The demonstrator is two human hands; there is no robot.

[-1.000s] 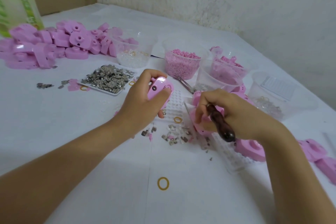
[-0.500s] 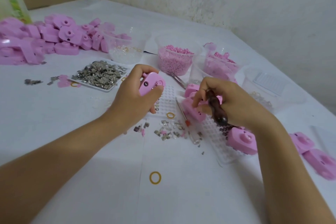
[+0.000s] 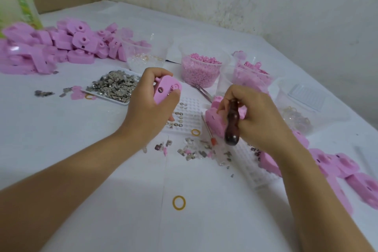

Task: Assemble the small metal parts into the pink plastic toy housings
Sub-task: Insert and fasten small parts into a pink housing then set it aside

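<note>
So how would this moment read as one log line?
left hand: grips pink housing | right hand: grips dark-handled tool, at second housing

We are holding a housing in our left hand, just left of the grid tray. Just right of that tray, our right hand is gripping a dark-handled tool, its fingers touching a second housing. Metal parts are lying heaped left of the tray, and a bead cup is standing behind it.
</note>
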